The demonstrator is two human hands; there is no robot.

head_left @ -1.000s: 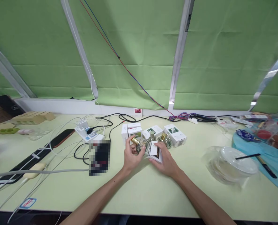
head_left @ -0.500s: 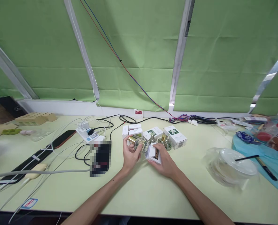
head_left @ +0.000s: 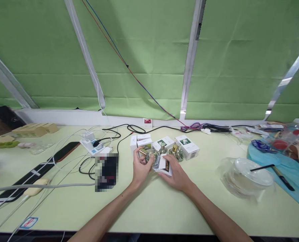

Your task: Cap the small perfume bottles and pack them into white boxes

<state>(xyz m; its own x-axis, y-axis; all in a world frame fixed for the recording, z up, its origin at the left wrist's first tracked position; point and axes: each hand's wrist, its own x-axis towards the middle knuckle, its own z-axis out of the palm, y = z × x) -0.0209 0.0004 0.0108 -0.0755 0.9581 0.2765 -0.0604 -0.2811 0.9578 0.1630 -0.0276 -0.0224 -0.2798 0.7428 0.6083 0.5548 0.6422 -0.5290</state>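
My left hand is closed around a small round glass perfume bottle with a gold cap that points up and left. My right hand grips a small white carton whose open end faces the bottle; the two nearly touch. Just behind them stand two more gold-capped bottles and several white perfume boxes in a loose row.
White and black cables and a power strip spread over the pale green table on the left, beside a dark phone and a pixelated dark object. A bagged plastic bowl and blue cloth lie right.
Both hands stayed together at the middle of the table. The bottle has come a little closer to the carton's open end; the camera view shifted slightly.
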